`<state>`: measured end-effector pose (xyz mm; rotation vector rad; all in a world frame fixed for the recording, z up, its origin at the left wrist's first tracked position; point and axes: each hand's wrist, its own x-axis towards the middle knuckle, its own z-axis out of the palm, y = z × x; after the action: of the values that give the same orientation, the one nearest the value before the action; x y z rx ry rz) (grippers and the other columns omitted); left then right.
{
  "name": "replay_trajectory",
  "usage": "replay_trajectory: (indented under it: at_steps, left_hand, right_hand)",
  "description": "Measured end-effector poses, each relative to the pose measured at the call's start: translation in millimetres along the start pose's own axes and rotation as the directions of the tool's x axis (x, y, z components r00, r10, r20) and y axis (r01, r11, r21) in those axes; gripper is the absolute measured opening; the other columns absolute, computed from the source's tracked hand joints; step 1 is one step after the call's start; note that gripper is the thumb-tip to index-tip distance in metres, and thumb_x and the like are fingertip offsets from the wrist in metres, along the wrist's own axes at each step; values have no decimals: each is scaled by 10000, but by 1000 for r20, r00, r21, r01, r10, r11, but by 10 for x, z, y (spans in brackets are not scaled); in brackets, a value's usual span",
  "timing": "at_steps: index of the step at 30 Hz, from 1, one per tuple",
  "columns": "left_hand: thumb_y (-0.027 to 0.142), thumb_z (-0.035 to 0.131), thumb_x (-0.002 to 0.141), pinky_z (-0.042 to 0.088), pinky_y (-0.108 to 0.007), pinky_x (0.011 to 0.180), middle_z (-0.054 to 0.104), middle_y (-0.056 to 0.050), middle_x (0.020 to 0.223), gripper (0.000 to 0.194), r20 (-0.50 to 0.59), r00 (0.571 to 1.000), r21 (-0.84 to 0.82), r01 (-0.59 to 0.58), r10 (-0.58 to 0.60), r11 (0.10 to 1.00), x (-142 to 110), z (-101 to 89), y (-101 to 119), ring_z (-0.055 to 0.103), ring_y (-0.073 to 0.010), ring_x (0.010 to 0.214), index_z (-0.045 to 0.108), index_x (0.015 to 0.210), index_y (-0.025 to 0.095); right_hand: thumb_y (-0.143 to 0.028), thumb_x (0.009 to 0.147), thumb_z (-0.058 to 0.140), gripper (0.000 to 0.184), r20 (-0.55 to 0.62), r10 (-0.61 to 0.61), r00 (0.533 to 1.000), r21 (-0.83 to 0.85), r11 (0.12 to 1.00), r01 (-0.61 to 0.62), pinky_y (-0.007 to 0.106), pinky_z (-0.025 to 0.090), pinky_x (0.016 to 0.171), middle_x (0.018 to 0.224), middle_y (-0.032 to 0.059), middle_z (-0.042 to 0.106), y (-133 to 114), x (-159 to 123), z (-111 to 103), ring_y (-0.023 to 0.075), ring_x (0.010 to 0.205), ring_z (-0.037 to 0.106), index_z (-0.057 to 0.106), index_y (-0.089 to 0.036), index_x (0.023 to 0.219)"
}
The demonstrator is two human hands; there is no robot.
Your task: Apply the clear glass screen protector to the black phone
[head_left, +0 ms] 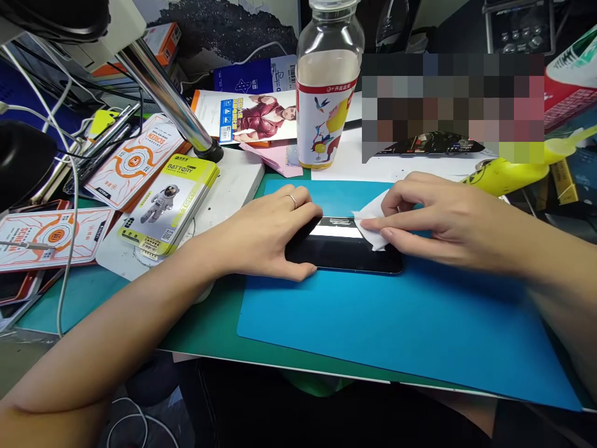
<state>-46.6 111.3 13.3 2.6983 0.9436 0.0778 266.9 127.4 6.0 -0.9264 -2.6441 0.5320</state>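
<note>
A black phone [354, 255] lies flat on a blue mat [396, 330], a bright white strip of light reflected across its glossy surface. My left hand [265, 233], with a ring on one finger, grips the phone's left end between thumb and fingers. Over at the phone's right part, my right hand [448, 218] pinches a crumpled white wipe [377, 235]. One fingertip presses the wipe onto the glass. The phone's left end and far edge are partly hidden by my left fingers.
Beyond the mat stands a clear drink bottle [326, 106]. Yellow battery boxes [170, 202] and orange-white screen boxes [135, 162] are stacked at the left, beside a metal pole [168, 99] on a white base. A yellow squeeze bottle [517, 171] lies at the right.
</note>
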Motion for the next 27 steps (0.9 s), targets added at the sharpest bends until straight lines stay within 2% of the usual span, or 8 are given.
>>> replay_trajectory:
  at_steps: [6, 10, 15, 19, 23, 27]
  left_hand:
    - [567, 731, 880, 543, -425, 908, 628, -129, 1164, 576, 5, 1000, -4, 2, -2, 1000, 6, 1, 3, 603, -322, 1086, 635, 1267, 151]
    - [579, 726, 889, 542, -428, 917, 628, -132, 1179, 578, 2, 1000, 1, 0, 0, 1000, -1, 0, -5, 606, -324, 1095, 632, 1270, 155]
    - [575, 736, 914, 528, -425, 954, 638, -147, 1234, 609, 25, 999, 17, -39, 39, 999, -21, -33, -31, 617, -323, 1133, 616, 1319, 135]
    - [571, 752, 905, 522, -413, 944, 642, -151, 1224, 610, 36, 997, 14, -63, 62, 998, -28, -56, -36, 618, -314, 1115, 616, 1296, 123]
    - [568, 766, 891, 518, -403, 931, 644, -133, 1207, 596, 48, 997, -17, -62, 63, 998, -28, -52, -35, 616, -312, 1117, 607, 1282, 148]
    - [549, 768, 876, 522, -401, 918, 638, -137, 1226, 585, 47, 997, -40, -55, 57, 998, -25, -44, -35, 615, -314, 1119, 601, 1273, 153]
  right_hand:
    - [-447, 1030, 570, 346, 14, -39, 999, 34, 999, 39, 364, 469, 655, 776, 39, 715, -15, 5, 25, 208, 699, 665, 878, -333, 1142]
    - [-419, 1044, 555, 363, 3, -33, 999, 26, 999, 33, 352, 476, 662, 816, 39, 750, -23, 9, 42, 208, 717, 689, 865, -322, 1206]
    - [-467, 1037, 559, 368, 10, -14, 1000, 25, 1000, 13, 376, 465, 662, 737, 37, 713, 15, -9, 12, 215, 685, 656, 884, -319, 1125]
    - [-469, 1026, 580, 344, 3, -25, 1000, 48, 999, 25, 389, 471, 682, 774, 28, 720, 16, -9, -7, 200, 708, 663, 869, -356, 1174]
    - [-420, 1001, 600, 334, 16, -51, 999, 55, 997, 50, 361, 489, 658, 797, 38, 716, -5, 15, -10, 205, 726, 681, 880, -336, 1162]
    - [-437, 1014, 584, 348, 57, -17, 998, 100, 995, 11, 342, 481, 604, 732, 30, 688, -6, 21, -56, 195, 670, 668, 885, -337, 1159]
